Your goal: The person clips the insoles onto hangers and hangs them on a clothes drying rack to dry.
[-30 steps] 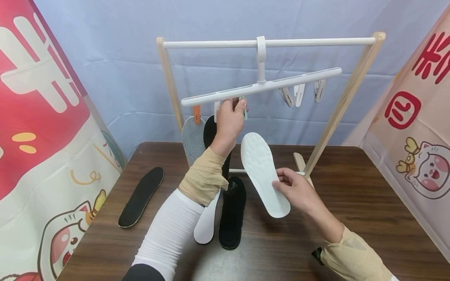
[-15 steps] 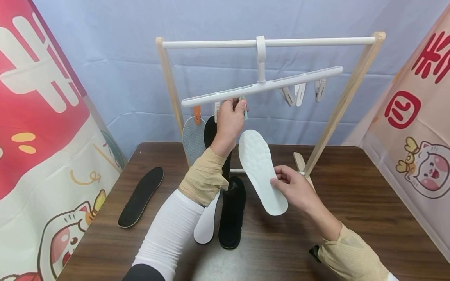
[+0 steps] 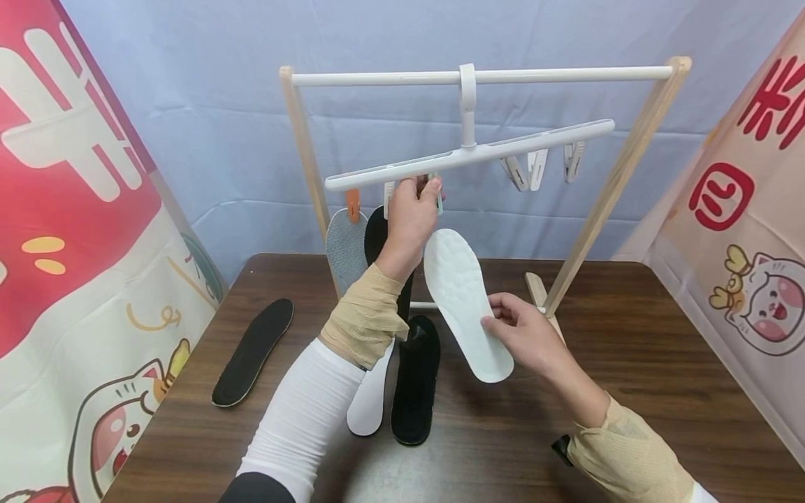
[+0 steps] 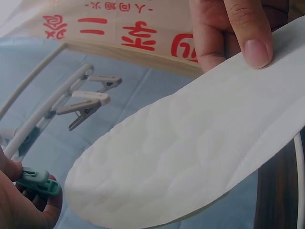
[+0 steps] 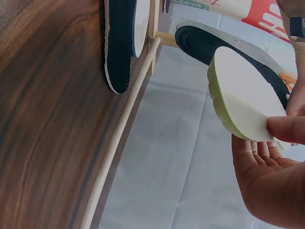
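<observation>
My left hand (image 3: 411, 218) is raised under the left half of the white hanger (image 3: 497, 148) and pinches a green clothespin (image 4: 40, 182). A white insole (image 3: 462, 300) with a dimpled surface is held up by my right hand (image 3: 525, 334), thumb on its face and fingers behind. Its rounded upper end is close beside the left hand and the clothespin. Left of that hand, an orange clothespin (image 3: 353, 205) holds a grey insole (image 3: 345, 244). Beside it hangs a black insole (image 3: 375, 234), partly hidden by the left arm, near a white clothespin (image 3: 388, 200).
The hanger hangs tilted from the rack's white bar (image 3: 560, 75). Several pale clothespins (image 3: 536, 170) hang on its right half. A black insole (image 3: 253, 353) lies at the table's left; another black insole (image 3: 415, 391) and a white insole (image 3: 367, 405) lie near the middle.
My right hand has moved the white insole slightly up and to the left, closer to the left hand. The left hand has stayed in place.
</observation>
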Action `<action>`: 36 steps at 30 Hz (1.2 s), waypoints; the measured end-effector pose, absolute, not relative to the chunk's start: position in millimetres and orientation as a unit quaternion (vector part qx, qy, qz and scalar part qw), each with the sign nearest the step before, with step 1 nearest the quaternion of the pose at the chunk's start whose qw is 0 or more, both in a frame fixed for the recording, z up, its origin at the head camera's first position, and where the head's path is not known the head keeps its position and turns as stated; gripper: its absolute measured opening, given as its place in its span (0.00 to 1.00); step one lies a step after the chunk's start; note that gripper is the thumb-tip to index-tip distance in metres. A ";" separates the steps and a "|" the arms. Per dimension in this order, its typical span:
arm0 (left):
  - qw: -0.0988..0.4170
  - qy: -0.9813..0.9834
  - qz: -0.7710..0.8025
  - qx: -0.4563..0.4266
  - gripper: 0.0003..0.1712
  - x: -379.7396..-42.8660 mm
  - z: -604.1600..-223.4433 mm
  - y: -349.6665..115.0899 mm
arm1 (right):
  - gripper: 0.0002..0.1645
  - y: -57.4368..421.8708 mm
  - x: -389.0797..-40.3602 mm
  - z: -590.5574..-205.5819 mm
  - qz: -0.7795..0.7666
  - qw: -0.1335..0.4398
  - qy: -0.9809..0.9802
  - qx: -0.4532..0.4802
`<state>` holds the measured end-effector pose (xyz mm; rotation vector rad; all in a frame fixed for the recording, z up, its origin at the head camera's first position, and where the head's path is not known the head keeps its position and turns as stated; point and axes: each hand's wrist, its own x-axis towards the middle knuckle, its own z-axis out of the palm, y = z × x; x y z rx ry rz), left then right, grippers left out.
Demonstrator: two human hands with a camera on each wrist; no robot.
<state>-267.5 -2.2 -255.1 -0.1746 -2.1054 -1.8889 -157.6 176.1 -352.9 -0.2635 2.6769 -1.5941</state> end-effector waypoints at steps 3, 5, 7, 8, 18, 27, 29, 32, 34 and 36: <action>0.156 -0.736 -0.656 -0.062 0.15 -267.4 -255.1 -2.5 | 0.17 175.4 -158.6 -351.2 -0.503 0.005 0.860 -0.089; 0.159 -0.738 -0.652 -0.063 0.15 -267.3 -255.0 -2.8 | 0.17 174.9 -159.3 -349.9 -0.496 0.001 0.863 -0.092; 0.161 -0.740 -0.650 -0.064 0.14 -267.2 -254.9 -3.1 | 0.17 174.7 -160.0 -348.7 -0.492 -0.002 0.866 -0.094; 0.162 -0.742 -0.648 -0.065 0.14 -267.1 -254.9 -3.2 | 0.17 174.6 -160.3 -348.1 -0.490 -0.003 0.867 -0.095; 0.160 -0.745 -0.645 -0.066 0.13 -267.0 -255.2 -3.3 | 0.18 174.8 -163.1 -343.0 -0.490 -0.003 0.867 -0.093; 0.164 -0.747 -0.641 -0.063 0.13 -267.0 -254.3 -2.9 | 0.18 174.1 -164.0 -339.9 -0.505 -0.005 0.859 -0.086; 0.163 -0.747 -0.642 -0.063 0.13 -266.5 -254.2 -3.1 | 0.18 173.9 -164.2 -339.7 -0.505 -0.005 0.859 -0.085; 0.159 -0.744 -0.645 -0.064 0.13 -266.8 -254.9 -3.3 | 0.18 173.6 -164.3 -340.1 -0.505 -0.005 0.859 -0.084; 0.155 -0.742 -0.649 -0.065 0.14 -266.7 -255.0 -3.1 | 0.19 173.6 -164.5 -340.2 -0.503 -0.005 0.860 -0.084; 0.150 -0.739 -0.654 -0.065 0.15 -266.7 -255.2 -2.9 | 0.19 173.5 -164.6 -340.4 -0.504 -0.004 0.860 -0.084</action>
